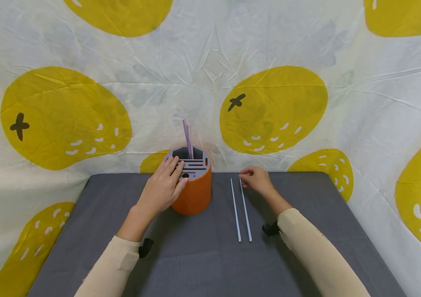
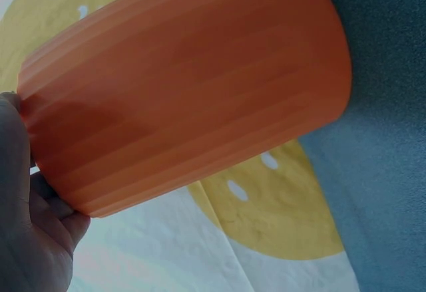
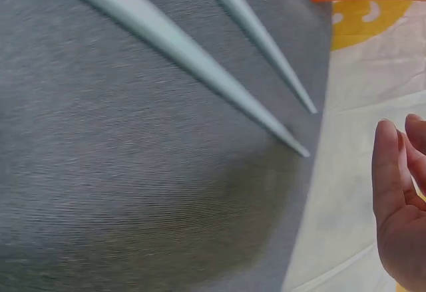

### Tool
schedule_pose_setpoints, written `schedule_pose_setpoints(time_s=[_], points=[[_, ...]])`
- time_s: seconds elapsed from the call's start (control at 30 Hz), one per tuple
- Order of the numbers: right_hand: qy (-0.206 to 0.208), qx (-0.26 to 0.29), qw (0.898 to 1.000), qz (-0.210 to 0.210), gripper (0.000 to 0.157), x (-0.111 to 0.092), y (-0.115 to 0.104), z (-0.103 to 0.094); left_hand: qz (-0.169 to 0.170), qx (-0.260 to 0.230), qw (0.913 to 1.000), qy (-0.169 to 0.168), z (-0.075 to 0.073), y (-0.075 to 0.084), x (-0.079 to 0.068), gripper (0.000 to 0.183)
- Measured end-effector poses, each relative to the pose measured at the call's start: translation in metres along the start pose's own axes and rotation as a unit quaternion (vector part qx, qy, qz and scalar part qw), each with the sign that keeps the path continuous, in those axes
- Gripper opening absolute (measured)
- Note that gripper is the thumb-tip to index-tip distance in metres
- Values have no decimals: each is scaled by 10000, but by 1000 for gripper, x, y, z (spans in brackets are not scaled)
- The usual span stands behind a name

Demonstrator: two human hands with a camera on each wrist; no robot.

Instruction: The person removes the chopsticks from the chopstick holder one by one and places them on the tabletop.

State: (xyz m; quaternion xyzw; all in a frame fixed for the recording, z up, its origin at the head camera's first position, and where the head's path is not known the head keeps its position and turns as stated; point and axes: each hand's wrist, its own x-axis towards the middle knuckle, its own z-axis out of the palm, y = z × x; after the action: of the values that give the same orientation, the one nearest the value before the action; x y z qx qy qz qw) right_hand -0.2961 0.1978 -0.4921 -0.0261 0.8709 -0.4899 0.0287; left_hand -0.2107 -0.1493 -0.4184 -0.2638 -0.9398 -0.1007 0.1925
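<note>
An orange round knife block (image 1: 195, 199) with a slotted grey top stands at the back of the table. My left hand (image 1: 159, 188) rests over the left side of its top, fingers extended; in the left wrist view the fingers (image 2: 74, 224) touch the rim. Two slim, pale blue chopsticks, a left one (image 1: 235, 210) and a right one (image 1: 245, 210), lie side by side on the cloth. My right hand (image 1: 256, 180) hovers by the far end of the right one. The right wrist view shows its fingers (image 3: 386, 162) loosely bent, apart from both chopsticks, holding nothing.
Several thin purple sticks (image 1: 188, 138) stand upright in the block's rear compartment. A dark grey cloth (image 1: 203, 264) covers the table. Close behind its back edge hangs a white curtain (image 1: 195, 53) with yellow fruit prints.
</note>
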Motion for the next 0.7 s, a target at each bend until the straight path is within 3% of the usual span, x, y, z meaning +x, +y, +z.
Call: schedule_pose_setpoints(time_s=[0.4,0.7], points=[[-190,59,9994,-294,28,9,-48,-3,29,0,10000,57,-1,1,0,58],[-338,521,9957,-684,31,15,-88,5,-7,35,10000,-15,-1,0,1,58]])
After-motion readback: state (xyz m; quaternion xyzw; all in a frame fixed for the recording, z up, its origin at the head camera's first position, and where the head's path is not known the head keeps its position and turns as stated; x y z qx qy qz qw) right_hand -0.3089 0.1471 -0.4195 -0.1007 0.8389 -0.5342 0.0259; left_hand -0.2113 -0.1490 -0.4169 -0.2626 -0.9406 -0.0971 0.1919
